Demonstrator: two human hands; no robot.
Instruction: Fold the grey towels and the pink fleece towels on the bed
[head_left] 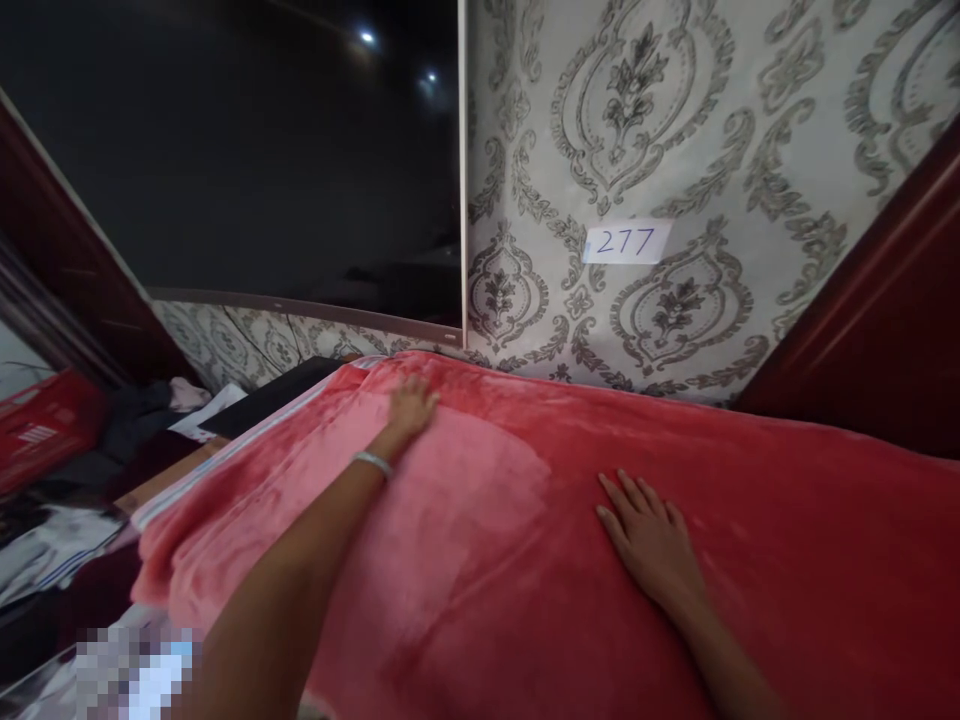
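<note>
Red and pink plush blanket (480,480) lies below the patterned wallpaper (570,300); left hand (411,405) touches its soft pile, finger spread too blurred to tell; right hand (649,530) lies flat, fingers slightly apart

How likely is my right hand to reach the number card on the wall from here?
Probably yes, with a forward stretch: your right hand rests open on the red blanket, and nothing visible blocks the way to the number card.

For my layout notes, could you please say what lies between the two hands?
In the head view, only the blanket lies between the left hand and right hand.
</note>
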